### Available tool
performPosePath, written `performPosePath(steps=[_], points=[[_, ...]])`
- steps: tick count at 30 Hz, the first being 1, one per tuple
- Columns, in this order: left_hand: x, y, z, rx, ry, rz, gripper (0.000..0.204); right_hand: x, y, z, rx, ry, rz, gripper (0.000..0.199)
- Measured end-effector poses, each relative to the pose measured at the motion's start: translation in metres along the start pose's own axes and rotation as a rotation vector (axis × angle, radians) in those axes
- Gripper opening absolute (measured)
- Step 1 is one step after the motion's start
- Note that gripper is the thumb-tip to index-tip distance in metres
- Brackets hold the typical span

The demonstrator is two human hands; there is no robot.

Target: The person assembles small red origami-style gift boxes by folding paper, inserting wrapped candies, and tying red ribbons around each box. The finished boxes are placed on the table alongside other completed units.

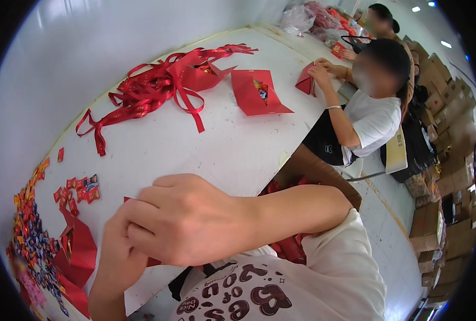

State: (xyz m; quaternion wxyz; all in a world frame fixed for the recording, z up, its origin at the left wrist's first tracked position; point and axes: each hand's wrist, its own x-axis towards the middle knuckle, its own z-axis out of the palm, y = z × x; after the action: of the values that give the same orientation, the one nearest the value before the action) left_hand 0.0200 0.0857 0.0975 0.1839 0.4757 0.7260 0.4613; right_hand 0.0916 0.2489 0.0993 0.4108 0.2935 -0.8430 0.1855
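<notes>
My right hand [176, 222] reaches across from the right, its fingers curled in and pressed against my left hand [117, 254]. The left hand comes up from the lower edge, its fingers also closed. Between and behind them a red paper box [153, 262] shows only at its edges; the hands hide most of it. Just left of my left hand, an open red paper box [76, 249] with sweets inside stands on the white table [216, 155]. Beyond it lies a small cluster of wrapped sweets [77, 191].
A large heap of wrapped sweets [37, 246] covers the table's left end. Farther off lie tangled red ribbons [141, 93] and a partly folded red box [248, 93] holding sweets. A co-worker [374, 120] handles another red box [305, 80]. Cardboard cartons [428, 227] are stacked at right.
</notes>
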Motion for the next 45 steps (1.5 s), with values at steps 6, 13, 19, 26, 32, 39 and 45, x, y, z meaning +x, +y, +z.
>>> performPosePath(steps=[6, 13, 19, 26, 32, 39, 45], points=[[0.007, 0.001, -0.009, 0.167, 0.058, 0.167, 0.014, 0.0, 0.009, 0.002, 0.117, -0.015, 0.124, 0.021], [0.015, -0.008, -0.038, -0.687, -0.296, -0.307, 0.015, -0.011, 0.011, -0.005, 0.102, 0.091, 0.068, 0.032], [0.011, -0.006, -0.022, 0.028, -0.061, -0.108, 0.02, -0.022, 0.014, 0.011, 0.657, 0.134, 0.224, 0.047], [0.009, -0.026, -0.007, 1.094, 0.246, 0.937, 0.024, -0.016, 0.067, -0.002, 1.136, -0.641, 0.754, 0.032], [0.022, -0.06, 0.007, 0.331, 0.417, 0.356, 0.022, -0.076, 0.049, 0.025, 1.048, 0.246, 0.737, 0.017], [0.003, -0.161, -0.014, -1.634, 0.798, -0.152, 0.027, -0.151, 0.066, -0.008, 1.45, 1.255, 1.448, 0.026], [-0.004, -0.174, -0.027, -0.974, 0.795, -0.342, 0.033, -0.203, 0.099, -0.011, 0.869, 0.866, 1.636, 0.017]])
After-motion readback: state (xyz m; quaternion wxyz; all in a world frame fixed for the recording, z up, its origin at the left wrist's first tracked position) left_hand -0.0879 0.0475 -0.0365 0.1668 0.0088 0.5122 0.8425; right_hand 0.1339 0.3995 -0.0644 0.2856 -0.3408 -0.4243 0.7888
